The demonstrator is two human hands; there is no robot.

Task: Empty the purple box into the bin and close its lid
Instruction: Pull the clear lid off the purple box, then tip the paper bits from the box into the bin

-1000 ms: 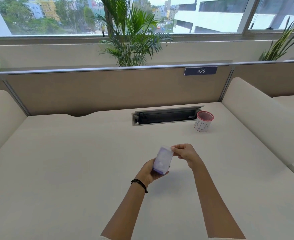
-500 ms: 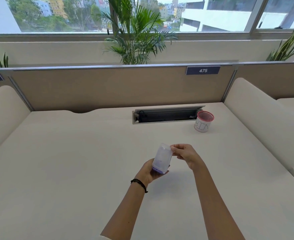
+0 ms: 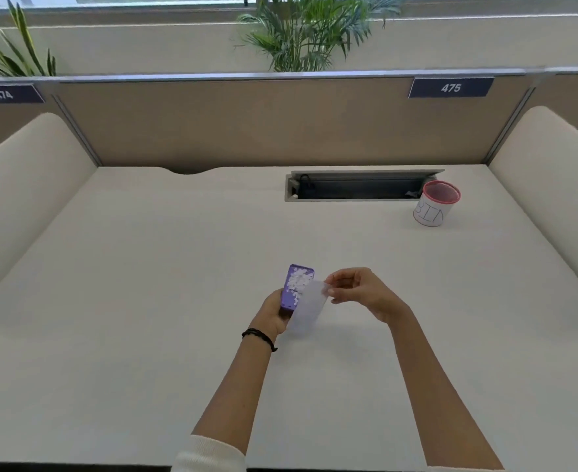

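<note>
Step in hand: lid opening. Left hand grip wraps the purple box mid-surface; right hand pinches the translucent, flexible lid, swung open. Box: small, rectangular, filled with white granular bits. Next: carry to the cylindrical red-rimmed bin at 2 o'clock, tip steadily

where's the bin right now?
In the head view the bin stands upright at the far right of the desk, just right of the cable slot, well beyond the right hand and the purple box.
</note>
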